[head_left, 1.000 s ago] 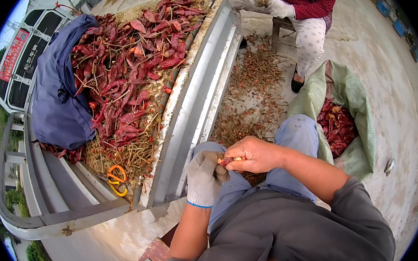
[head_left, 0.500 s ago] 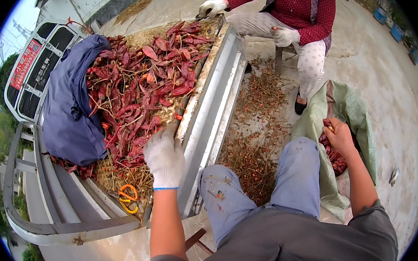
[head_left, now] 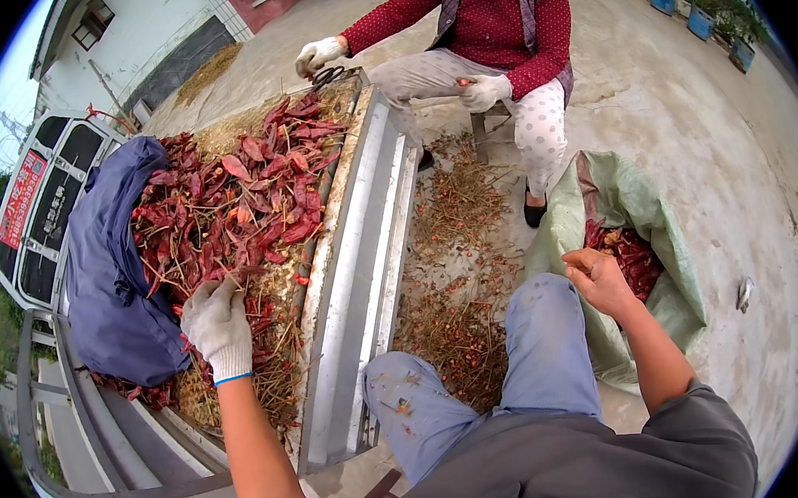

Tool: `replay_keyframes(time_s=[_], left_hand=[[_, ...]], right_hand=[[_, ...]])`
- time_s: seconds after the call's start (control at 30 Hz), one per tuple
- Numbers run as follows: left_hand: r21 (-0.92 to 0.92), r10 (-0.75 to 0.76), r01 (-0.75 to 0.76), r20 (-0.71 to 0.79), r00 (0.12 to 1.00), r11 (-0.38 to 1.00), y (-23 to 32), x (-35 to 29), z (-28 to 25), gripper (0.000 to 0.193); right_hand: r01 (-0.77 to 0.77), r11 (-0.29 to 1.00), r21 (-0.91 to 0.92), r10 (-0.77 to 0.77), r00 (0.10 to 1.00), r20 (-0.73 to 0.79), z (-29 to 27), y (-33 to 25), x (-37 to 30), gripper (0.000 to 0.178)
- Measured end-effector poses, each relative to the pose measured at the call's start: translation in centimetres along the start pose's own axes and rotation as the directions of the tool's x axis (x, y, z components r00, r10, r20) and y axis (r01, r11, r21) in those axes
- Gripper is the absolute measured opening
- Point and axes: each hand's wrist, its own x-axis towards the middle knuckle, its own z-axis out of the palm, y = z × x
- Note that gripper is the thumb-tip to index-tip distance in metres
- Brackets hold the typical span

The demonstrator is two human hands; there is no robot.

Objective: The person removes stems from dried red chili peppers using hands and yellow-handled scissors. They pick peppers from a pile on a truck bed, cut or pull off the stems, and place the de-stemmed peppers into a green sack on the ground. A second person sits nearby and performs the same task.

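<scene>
Left hand (head_left: 218,329), in a white knit glove with a blue cuff band, reaches out onto the pile of dried red chillies (head_left: 234,202) heaped in the truck bed (head_left: 345,282). Its fingers (head_left: 223,298) are curled down into the near edge of the pile, closing on chillies and stalks; exactly what they grip cannot be told from this angle. Straw-coloured stems and chaff lie under and around the glove.

Right hand (head_left: 599,277), bare, hangs over the open mouth of a green sack (head_left: 643,218) on the ground to the person's right. Fingers loosely bent, half open, with no thing visibly held. Red chillies lie inside the sack, just beyond the hand.

A dark blue cloth (head_left: 112,274) is bunched on the far left side of the pile, touching it. The bed's dropped metal side panel (head_left: 375,242) runs between pile and ground. A litter of cut stems (head_left: 453,273) covers the concrete between the panel and the person's knees, in blue trousers.

Across the pile sits another person in a red sweater (head_left: 493,23) and white gloves, one glove (head_left: 317,55) at the far corner of the bed, the other glove (head_left: 485,92) at the knee.
</scene>
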Motion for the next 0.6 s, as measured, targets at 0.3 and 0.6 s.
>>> replay_keyframes(time_s=[0.3,0.6], left_hand=[[-0.873,-0.542,0.267,0.003,0.840,0.409,-1.0,-4.5,-6.3,0.028],[-0.881,-0.263,0.444,0.472,0.842,-0.162,13.0,-13.5,-8.0,0.026]], right_hand=[[0.308,0.914,0.264,-0.351,0.927,0.133,6.8,-10.9,2.0,0.023],[0.493,0.732,0.469,-0.652,0.707,0.274,12.7,-25.3,2.4,0.040]])
